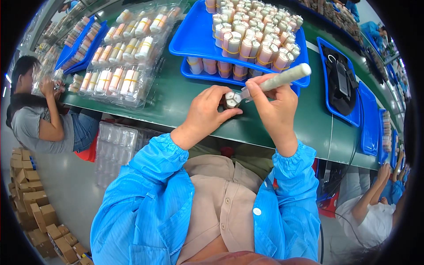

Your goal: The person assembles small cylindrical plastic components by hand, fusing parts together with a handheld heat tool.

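My left hand (201, 110) is closed around a small bundle of white-topped cylinders (232, 100), their round ends facing up. It is held above the green table. Just to the right, my right hand (279, 108) grips a long pale cylinder (287, 77) that slants up and away to the right. Something thin and clear shows by the right fingertips, close to the bundle; I cannot make out what it is. Beyond both hands, a blue tray (187, 42) carries many similar pink and white bundles (254, 37) tied with yellow bands.
Clear plastic trays (143, 95) with banded cylinders cover the table's left. A blue tray (357, 115) holding a black device (342, 79) lies right. Below the table stand stacked clear trays (112, 152); cardboard boxes (39, 207) pile up lower left. Co-workers sit on both sides.
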Tool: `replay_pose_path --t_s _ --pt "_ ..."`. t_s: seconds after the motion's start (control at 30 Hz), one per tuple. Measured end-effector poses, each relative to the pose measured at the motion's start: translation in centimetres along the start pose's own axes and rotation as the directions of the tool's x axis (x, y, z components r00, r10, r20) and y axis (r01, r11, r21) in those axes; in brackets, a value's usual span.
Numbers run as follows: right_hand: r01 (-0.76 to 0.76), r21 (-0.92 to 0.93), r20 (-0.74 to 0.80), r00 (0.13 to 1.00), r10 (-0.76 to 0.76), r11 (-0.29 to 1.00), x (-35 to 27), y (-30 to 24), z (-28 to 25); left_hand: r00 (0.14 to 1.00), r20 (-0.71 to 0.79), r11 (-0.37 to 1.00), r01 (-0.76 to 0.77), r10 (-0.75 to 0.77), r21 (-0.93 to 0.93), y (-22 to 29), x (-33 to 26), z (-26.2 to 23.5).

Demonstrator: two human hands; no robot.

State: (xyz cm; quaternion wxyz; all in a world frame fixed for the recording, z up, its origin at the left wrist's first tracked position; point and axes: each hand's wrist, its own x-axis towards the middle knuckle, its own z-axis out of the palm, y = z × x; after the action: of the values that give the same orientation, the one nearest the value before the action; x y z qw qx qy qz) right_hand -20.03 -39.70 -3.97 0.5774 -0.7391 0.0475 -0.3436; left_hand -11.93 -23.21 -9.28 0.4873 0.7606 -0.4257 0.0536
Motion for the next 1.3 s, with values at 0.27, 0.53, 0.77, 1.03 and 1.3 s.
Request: replay_pose_path --t_s 0.27,0.53,0.77,1.03,1.3 --pt "0.079 -0.326 0.093 0.994 -0.051 0.942 0.7 0.5 0.7 0.998 -0.01 0.998 -0.054 0.055 0.029 -0.3 0.1 0.1" --pt "0.425 -0.568 0.315 0.904 -0.29 0.705 -0.1 -0.9 1.5 0.998 -0.013 0.996 -0.068 0.069 0.063 -0.2 0.2 -0.1" --pt "-0.107 0.093 -0.021 0.994 0.11 0.99 0.5 0.3 -0.5 0.995 0.041 0.994 -0.094 0.096 -0.052 -0.2 0.0 -0.6" --pt "0.013 -0.155 0.085 0.996 0.001 0.988 1.0 0.0 0.8 1.0 -0.013 0.999 -0.023 0.023 0.031 0.3 0.3 -0.4" --pt "0.098 -0.248 0.103 0.992 -0.074 0.964 0.4 0.4 1.2 0.999 0.005 0.992 -0.05 0.05 0.113 -0.6 0.1 0.0"
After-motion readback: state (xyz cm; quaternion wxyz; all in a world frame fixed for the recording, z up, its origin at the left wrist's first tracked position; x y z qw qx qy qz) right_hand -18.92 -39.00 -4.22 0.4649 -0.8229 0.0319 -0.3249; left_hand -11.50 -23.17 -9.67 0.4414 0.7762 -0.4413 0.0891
